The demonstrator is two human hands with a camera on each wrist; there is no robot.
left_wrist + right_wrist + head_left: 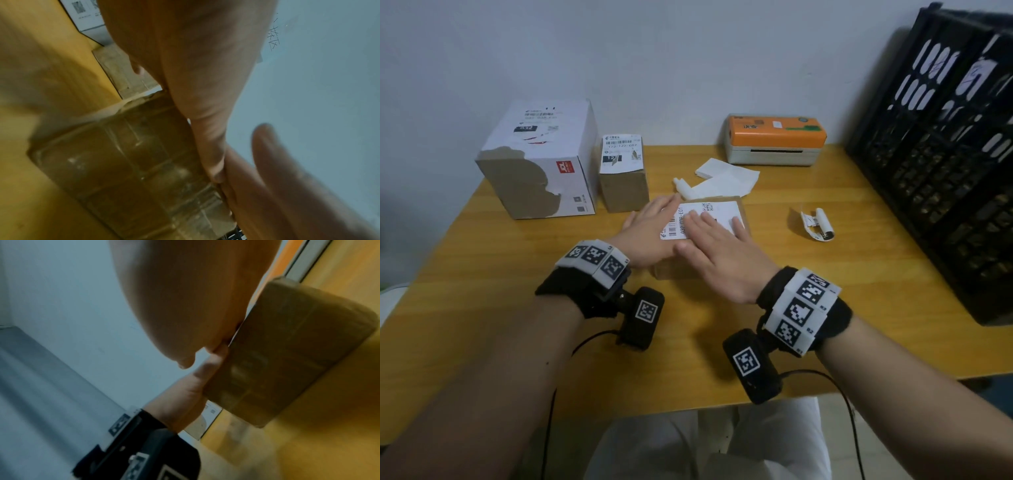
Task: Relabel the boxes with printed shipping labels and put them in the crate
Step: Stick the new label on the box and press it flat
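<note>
A flat brown cardboard box (742,209) lies in the middle of the wooden table with a white shipping label (717,209) on its top. My left hand (654,226) lies flat on the label's left part, fingers straight. My right hand (717,246) presses flat on the label's middle and right, fingers spread. The wrist views show the box's taped side (131,162) (287,353) under each palm. A black crate (941,164) stands on its side at the right. An orange-topped label printer (774,138) sits at the back.
A large white-and-brown box (541,161) and a small brown labelled box (624,171) stand at the back left. White backing papers (722,181) lie behind the flat box. A curled peeled label (818,224) lies to the right. The table's front edge is near my wrists.
</note>
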